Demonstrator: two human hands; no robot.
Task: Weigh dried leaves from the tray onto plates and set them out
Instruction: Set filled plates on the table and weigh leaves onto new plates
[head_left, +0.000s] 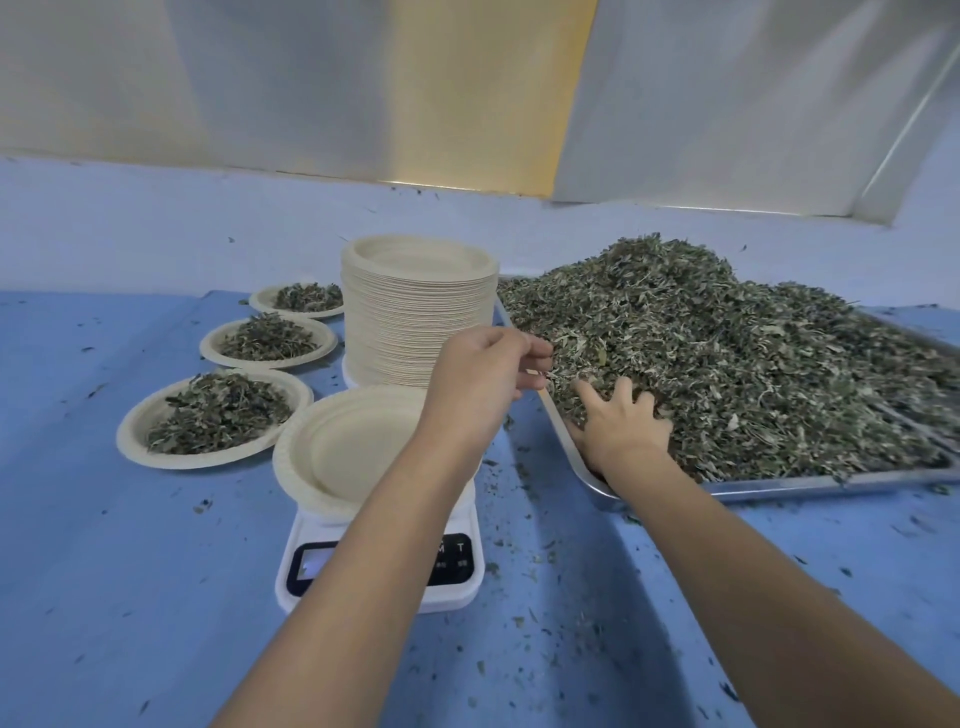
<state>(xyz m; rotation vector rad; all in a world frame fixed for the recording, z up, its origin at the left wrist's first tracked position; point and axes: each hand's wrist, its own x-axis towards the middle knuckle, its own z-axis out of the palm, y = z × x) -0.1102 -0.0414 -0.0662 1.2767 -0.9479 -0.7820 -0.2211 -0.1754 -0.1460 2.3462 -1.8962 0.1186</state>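
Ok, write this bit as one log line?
plate on scale empty | three plates filled | right hand in leaves on tray | left hand curled beside leaves

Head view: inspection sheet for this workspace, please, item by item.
Surface: blue table.
Job's things: metal tray heaped with dried leaves; empty plate on the scale, display unreadable; tall plate stack behind it; three filled plates in a row on the left.
Clutter: leaf crumbs scattered over the table.
Hands: left hand curled at the heap's edge, hold unclear; right hand spread, pressing into the leaves.
Cables: nothing seen.
Surroundings: pale wall panels with a yellow strip.
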